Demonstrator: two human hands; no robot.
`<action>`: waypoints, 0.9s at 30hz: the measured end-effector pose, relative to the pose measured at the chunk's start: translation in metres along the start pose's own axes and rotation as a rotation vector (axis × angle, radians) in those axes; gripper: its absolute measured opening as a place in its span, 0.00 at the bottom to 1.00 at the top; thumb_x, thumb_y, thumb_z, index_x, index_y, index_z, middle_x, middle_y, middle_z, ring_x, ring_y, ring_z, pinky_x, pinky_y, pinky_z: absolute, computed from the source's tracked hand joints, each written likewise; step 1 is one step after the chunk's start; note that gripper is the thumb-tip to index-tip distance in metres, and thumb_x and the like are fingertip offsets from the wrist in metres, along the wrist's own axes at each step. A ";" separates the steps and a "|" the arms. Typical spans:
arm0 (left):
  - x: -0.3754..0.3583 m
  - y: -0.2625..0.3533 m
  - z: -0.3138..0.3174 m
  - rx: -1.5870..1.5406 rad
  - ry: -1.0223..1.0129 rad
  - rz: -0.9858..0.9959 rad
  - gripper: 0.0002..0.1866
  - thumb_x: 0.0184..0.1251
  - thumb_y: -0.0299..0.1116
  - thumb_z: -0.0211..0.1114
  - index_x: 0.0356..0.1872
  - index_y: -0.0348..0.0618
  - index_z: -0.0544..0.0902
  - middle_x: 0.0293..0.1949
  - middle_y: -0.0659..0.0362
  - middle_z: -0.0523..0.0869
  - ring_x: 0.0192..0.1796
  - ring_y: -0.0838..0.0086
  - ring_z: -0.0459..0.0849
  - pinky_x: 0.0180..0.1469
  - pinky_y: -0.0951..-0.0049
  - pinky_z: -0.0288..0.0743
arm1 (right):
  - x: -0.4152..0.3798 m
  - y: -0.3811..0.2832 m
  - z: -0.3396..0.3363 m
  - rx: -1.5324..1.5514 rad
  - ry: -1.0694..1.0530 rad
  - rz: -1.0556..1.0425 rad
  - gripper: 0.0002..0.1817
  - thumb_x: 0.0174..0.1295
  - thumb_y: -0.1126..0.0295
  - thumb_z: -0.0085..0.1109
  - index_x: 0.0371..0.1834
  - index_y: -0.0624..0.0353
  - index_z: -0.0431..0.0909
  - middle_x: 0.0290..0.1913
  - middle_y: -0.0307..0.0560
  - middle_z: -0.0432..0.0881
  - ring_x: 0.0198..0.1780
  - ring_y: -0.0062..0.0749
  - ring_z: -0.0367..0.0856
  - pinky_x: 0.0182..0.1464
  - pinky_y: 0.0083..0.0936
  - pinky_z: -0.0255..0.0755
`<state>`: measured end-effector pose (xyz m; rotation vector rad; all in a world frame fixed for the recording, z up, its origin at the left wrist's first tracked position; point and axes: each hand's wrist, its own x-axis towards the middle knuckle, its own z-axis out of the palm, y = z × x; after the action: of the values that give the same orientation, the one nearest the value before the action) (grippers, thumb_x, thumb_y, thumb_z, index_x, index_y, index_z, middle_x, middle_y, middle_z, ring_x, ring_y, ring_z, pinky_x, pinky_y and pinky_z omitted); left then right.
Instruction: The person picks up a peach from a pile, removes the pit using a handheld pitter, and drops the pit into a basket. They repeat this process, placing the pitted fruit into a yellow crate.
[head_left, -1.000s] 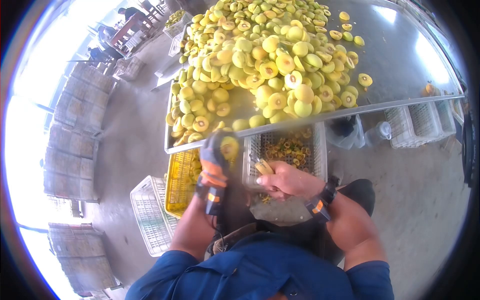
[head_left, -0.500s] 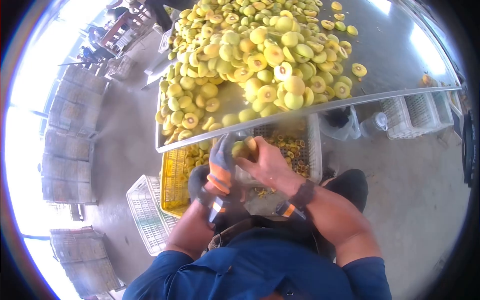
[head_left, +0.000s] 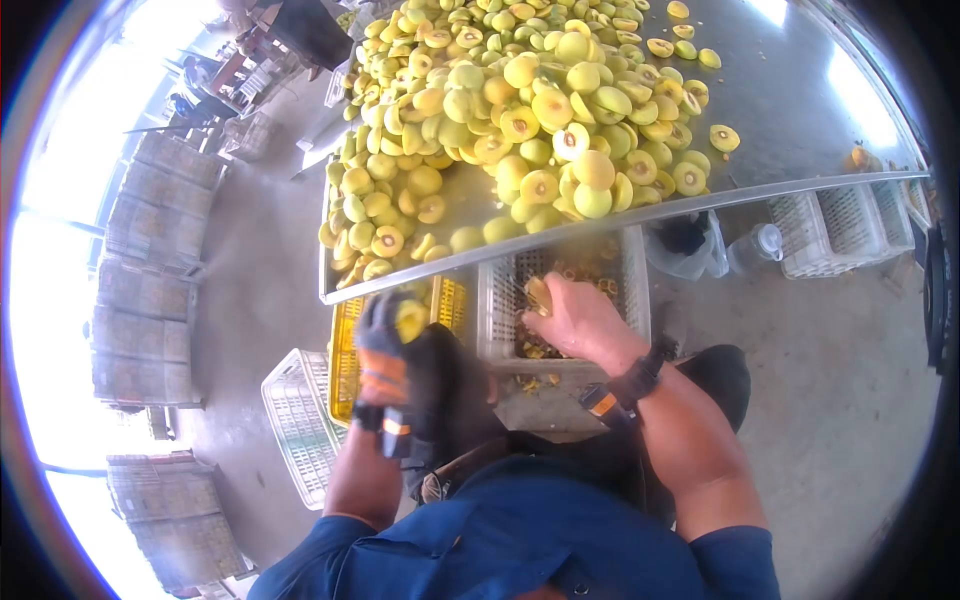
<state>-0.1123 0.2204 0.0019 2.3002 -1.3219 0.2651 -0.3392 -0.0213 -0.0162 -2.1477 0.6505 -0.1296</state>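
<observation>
My left hand (head_left: 382,345), in a grey and orange glove, is closed around a yellow-green peach half (head_left: 411,320) over the yellow crate (head_left: 343,365). My bare right hand (head_left: 583,322) is closed on a short tan piece (head_left: 538,296), whose kind I cannot make out. It hangs over a grey-white crate (head_left: 641,290) with scraps of fruit (head_left: 530,345) in it. Above both hands, a large heap of halved peaches (head_left: 520,125), some showing reddish-brown centres, lies on a metal table (head_left: 770,110). The left fingers are blurred by motion.
The table's raised metal edge (head_left: 600,222) runs just beyond my hands. A white crate (head_left: 295,410) stands at the left, and more white crates (head_left: 845,230) sit under the table at right beside a clear plastic jar (head_left: 757,247). Stacked crates (head_left: 150,270) line the far left.
My hands have moved apart. The left has gone left and down over the yellow crate with the peach half; the right has shifted right over the grey-white crate.
</observation>
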 end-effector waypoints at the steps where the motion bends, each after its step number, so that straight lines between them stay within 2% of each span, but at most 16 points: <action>1: -0.002 -0.007 -0.017 -0.017 0.027 -0.098 0.13 0.70 0.29 0.70 0.53 0.40 0.90 0.48 0.52 0.91 0.50 0.58 0.90 0.56 0.63 0.85 | -0.002 0.001 0.002 0.011 -0.004 0.017 0.21 0.70 0.56 0.67 0.52 0.64 0.80 0.40 0.68 0.89 0.47 0.68 0.89 0.52 0.54 0.82; 2: -0.006 -0.017 -0.028 -0.658 0.147 -0.671 0.09 0.75 0.32 0.70 0.46 0.39 0.91 0.44 0.55 0.92 0.47 0.67 0.89 0.53 0.66 0.84 | -0.004 0.001 0.003 0.022 -0.007 0.034 0.20 0.71 0.56 0.66 0.51 0.63 0.80 0.39 0.67 0.89 0.47 0.67 0.89 0.52 0.56 0.82; 3: -0.011 -0.032 -0.038 -0.680 0.174 -0.847 0.11 0.79 0.35 0.67 0.43 0.36 0.91 0.42 0.58 0.92 0.46 0.73 0.86 0.53 0.68 0.83 | -0.004 0.002 0.003 0.029 -0.010 0.051 0.18 0.71 0.57 0.65 0.50 0.63 0.80 0.39 0.66 0.90 0.47 0.67 0.90 0.53 0.57 0.82; 4: -0.031 -0.092 -0.036 -0.446 0.071 -0.789 0.11 0.76 0.36 0.71 0.44 0.37 0.91 0.44 0.55 0.92 0.46 0.67 0.88 0.53 0.68 0.82 | -0.005 0.003 0.002 0.022 -0.006 0.018 0.17 0.71 0.58 0.65 0.49 0.63 0.80 0.38 0.66 0.90 0.47 0.67 0.90 0.52 0.57 0.82; 7: -0.027 -0.098 -0.036 0.359 0.015 -0.483 0.11 0.73 0.36 0.73 0.46 0.38 0.91 0.47 0.51 0.92 0.48 0.59 0.90 0.55 0.65 0.83 | -0.002 0.000 0.001 0.007 0.007 -0.067 0.15 0.70 0.61 0.64 0.48 0.63 0.80 0.37 0.66 0.89 0.45 0.67 0.89 0.50 0.58 0.82; 8: -0.012 -0.088 -0.034 0.225 0.050 -0.466 0.13 0.69 0.36 0.76 0.49 0.40 0.92 0.50 0.47 0.91 0.53 0.53 0.90 0.58 0.60 0.83 | -0.001 -0.002 0.000 0.011 0.014 -0.082 0.14 0.69 0.62 0.64 0.47 0.63 0.80 0.37 0.66 0.89 0.44 0.67 0.89 0.49 0.58 0.82; 10: 0.024 -0.058 -0.008 -0.170 0.117 -0.495 0.15 0.68 0.34 0.76 0.52 0.39 0.92 0.51 0.47 0.91 0.56 0.52 0.89 0.61 0.59 0.83 | 0.001 -0.005 0.001 0.026 0.038 -0.103 0.13 0.68 0.63 0.64 0.46 0.63 0.80 0.36 0.67 0.88 0.42 0.68 0.88 0.48 0.59 0.82; 11: 0.047 -0.027 -0.001 -0.116 0.096 -0.308 0.14 0.68 0.32 0.76 0.53 0.40 0.92 0.50 0.48 0.91 0.53 0.53 0.90 0.60 0.59 0.83 | 0.002 -0.006 0.003 0.039 0.054 -0.110 0.13 0.68 0.64 0.64 0.46 0.63 0.80 0.36 0.67 0.88 0.42 0.68 0.88 0.48 0.59 0.81; 13: 0.088 0.017 0.031 -0.176 -0.015 -0.146 0.14 0.69 0.32 0.75 0.53 0.43 0.92 0.49 0.48 0.92 0.51 0.52 0.91 0.58 0.58 0.84 | 0.004 -0.009 0.002 0.064 0.082 -0.115 0.13 0.68 0.64 0.63 0.45 0.64 0.79 0.36 0.68 0.88 0.42 0.69 0.88 0.47 0.60 0.81; 14: 0.107 0.038 0.044 -0.157 -0.129 -0.121 0.18 0.67 0.35 0.77 0.55 0.39 0.91 0.52 0.48 0.92 0.55 0.56 0.92 0.61 0.60 0.84 | 0.005 -0.010 0.001 0.076 0.089 -0.114 0.13 0.68 0.65 0.63 0.45 0.64 0.79 0.35 0.68 0.87 0.41 0.70 0.87 0.47 0.60 0.81; 15: 0.124 0.052 0.063 -0.169 -0.229 -0.153 0.20 0.67 0.41 0.77 0.55 0.40 0.91 0.53 0.46 0.92 0.57 0.53 0.91 0.61 0.59 0.83 | 0.005 -0.011 0.001 0.089 0.095 -0.115 0.13 0.68 0.65 0.63 0.45 0.64 0.79 0.35 0.69 0.87 0.41 0.71 0.87 0.47 0.60 0.80; 16: 0.137 0.066 0.080 -0.045 -0.278 -0.097 0.24 0.68 0.48 0.76 0.56 0.42 0.91 0.52 0.46 0.93 0.56 0.51 0.92 0.61 0.57 0.83 | 0.006 -0.012 0.001 0.097 0.097 -0.111 0.13 0.68 0.65 0.63 0.45 0.64 0.79 0.35 0.69 0.87 0.41 0.71 0.87 0.46 0.61 0.80; 18: 0.163 0.087 0.107 0.161 -0.526 -0.112 0.29 0.65 0.55 0.76 0.57 0.41 0.91 0.52 0.45 0.93 0.55 0.48 0.92 0.61 0.55 0.85 | 0.008 -0.012 -0.001 0.113 0.103 -0.110 0.13 0.68 0.66 0.63 0.45 0.65 0.78 0.35 0.70 0.87 0.41 0.72 0.87 0.46 0.61 0.79; 21: 0.189 0.094 0.114 0.213 -0.720 -0.150 0.32 0.63 0.58 0.76 0.56 0.39 0.91 0.54 0.43 0.93 0.56 0.46 0.92 0.62 0.54 0.85 | 0.009 -0.012 -0.002 0.107 0.119 -0.126 0.13 0.67 0.66 0.64 0.45 0.65 0.78 0.35 0.71 0.87 0.41 0.73 0.86 0.46 0.62 0.79; 24: 0.190 0.067 0.133 0.198 -0.702 -0.079 0.31 0.62 0.57 0.76 0.54 0.38 0.91 0.54 0.42 0.93 0.58 0.47 0.92 0.62 0.54 0.85 | 0.009 -0.017 -0.004 0.110 0.092 -0.145 0.14 0.67 0.65 0.65 0.45 0.66 0.78 0.35 0.72 0.86 0.41 0.73 0.86 0.46 0.61 0.79; 27: 0.190 0.053 0.146 0.182 -0.698 -0.117 0.30 0.64 0.54 0.75 0.53 0.36 0.91 0.54 0.41 0.93 0.57 0.45 0.92 0.61 0.53 0.85 | 0.010 -0.024 -0.008 0.133 0.066 -0.130 0.14 0.67 0.65 0.65 0.44 0.66 0.79 0.36 0.72 0.87 0.41 0.73 0.87 0.46 0.61 0.79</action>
<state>-0.0689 -0.0182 -0.0352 2.7405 -1.5014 -0.5282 -0.3232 -0.0207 0.0058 -2.0634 0.5252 -0.3069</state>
